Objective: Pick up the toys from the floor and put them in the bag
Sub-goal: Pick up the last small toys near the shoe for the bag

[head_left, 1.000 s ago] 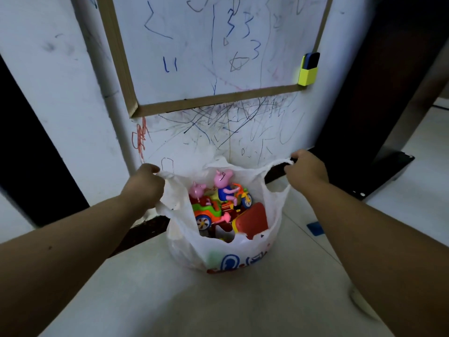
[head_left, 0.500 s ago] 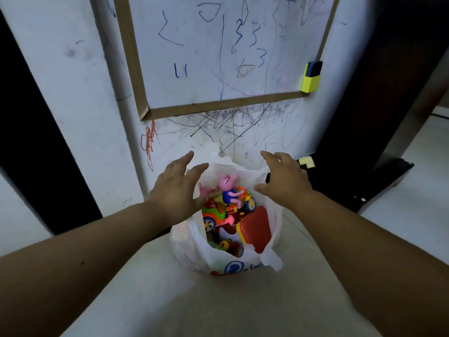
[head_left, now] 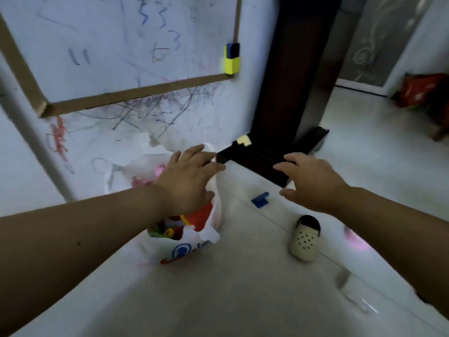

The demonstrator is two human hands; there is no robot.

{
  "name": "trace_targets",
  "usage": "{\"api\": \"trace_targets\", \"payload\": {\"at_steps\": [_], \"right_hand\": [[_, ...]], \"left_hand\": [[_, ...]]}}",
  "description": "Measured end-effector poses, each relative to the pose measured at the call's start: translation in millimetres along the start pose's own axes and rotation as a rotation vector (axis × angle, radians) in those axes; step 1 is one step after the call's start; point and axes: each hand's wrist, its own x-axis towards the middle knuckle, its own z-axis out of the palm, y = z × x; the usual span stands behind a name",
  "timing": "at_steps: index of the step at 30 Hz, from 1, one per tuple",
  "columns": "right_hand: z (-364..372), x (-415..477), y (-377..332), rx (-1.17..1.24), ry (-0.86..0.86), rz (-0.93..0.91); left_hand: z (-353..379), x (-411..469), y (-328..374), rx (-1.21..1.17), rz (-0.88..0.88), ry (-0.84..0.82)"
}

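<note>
Item, nearest: pale clog [head_left: 305, 237] on the floor [head_left: 218, 300], 4 o'clock of centre; we count it no toy.
Item: white bag [head_left: 170, 254], upright at 7 o'clock, toys [head_left: 194, 218] inside.
Item: left hand [head_left: 189, 176], over the bag's mouth, fingers spread, holding nothing.
Item: blue block [head_left: 260, 200], loose on the floor between bag and clog, long axis roughly 8-to-2 o'clock.
Item: right hand [head_left: 308, 181], released, empty; the block lies at its 8 o'clock, near the thumb. We judge this hand the nearer, so the pick falls to it.
Item, farthest: pale yellow piece [head_left: 244, 140], about 12 o'clock of the block.
</note>
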Motion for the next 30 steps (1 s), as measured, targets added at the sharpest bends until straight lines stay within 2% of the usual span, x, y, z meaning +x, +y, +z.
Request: {"api": "trace_targets", "payload": {"at_steps": [5, 11, 14, 19, 24, 30], "right_hand": [[35.0, -83.7, 74.8, 0.109, -0.204, 0.207], [81.9, -175.4, 153.0, 0.319, -0.283, 0.511], [106.9, -217.3, 194.8, 0.407, -0.306, 0.668], [144.5, -271.3, 254.0, 0.447, -0.322, 0.831], [183.7, -292.6, 292.4, 0.480, -0.373, 0.886], [235.5, -270.7, 314.2, 0.532, -0.463, 0.764]], "left_hand": [[22.1, 32.7, 80.9, -0.107, 0.099, -0.133], [69.5, 43.9, 168.7, -0.043, 0.253, -0.563], [92.7, 55.1, 205.6, -0.047, 0.297, -0.624], [137.4, 79.1, 268.4, -0.090, 0.271, -0.704], [177.1, 99.4, 327.3, -0.103, 0.338, -0.717], [223.5, 115.9, 369.6, -0.026, 0.363, -0.744]]}}
